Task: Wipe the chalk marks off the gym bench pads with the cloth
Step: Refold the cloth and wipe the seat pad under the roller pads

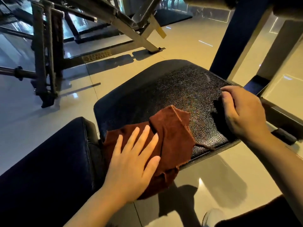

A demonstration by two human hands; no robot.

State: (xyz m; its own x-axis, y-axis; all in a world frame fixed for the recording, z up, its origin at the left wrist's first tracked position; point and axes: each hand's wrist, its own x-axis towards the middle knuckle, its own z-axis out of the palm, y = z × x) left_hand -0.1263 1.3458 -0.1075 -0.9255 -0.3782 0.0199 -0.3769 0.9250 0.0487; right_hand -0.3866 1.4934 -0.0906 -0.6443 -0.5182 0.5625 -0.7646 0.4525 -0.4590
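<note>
The left hand (pixel 131 163) lies flat, fingers straight, its grip released, pressing the brown cloth (pixel 170 138) on the black seat pad (pixel 164 89). The cloth hangs over the near edge. The right hand (pixel 242 115) curls over the pad's right edge, grasping it.

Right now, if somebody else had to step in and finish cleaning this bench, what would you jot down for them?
Left hand: flat, fingers straight, pressing the brown cloth onto the near corner of the seat pad.
Right hand: fingers curled over the seat pad's right edge, steadying it.
Cloth: partly on the pad, partly hanging off the near edge.
Done: cannot tell how much is wiped; a faint pale streak shows near the pad's far right.
Left: the rest of the seat pad, then the long pad to the left.
</note>
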